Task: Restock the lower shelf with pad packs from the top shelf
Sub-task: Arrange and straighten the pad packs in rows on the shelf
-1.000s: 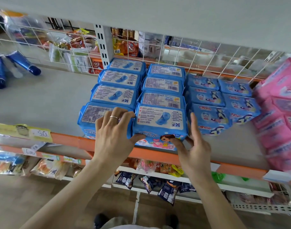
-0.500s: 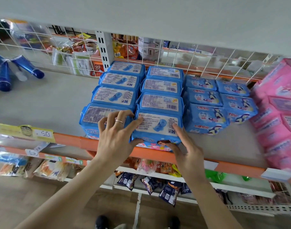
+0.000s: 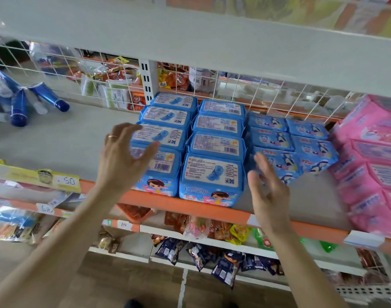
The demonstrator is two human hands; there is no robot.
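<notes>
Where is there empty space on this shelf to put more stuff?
The big bare patch of the shelf lies between the blue tubes and the blue pad packs. A smaller strip sits in front of the penguin packs, beside the pink packs. The middle is crowded, packs touching.

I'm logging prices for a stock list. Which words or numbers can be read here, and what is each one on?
"50": on the yellow price strip at the shelf's front edge.
"10": handwritten on a small tag on the shelf rail below.
Print and barcodes on the blue pad packs: too small to read.
Print on the pink packs: blurred, unreadable.
</notes>
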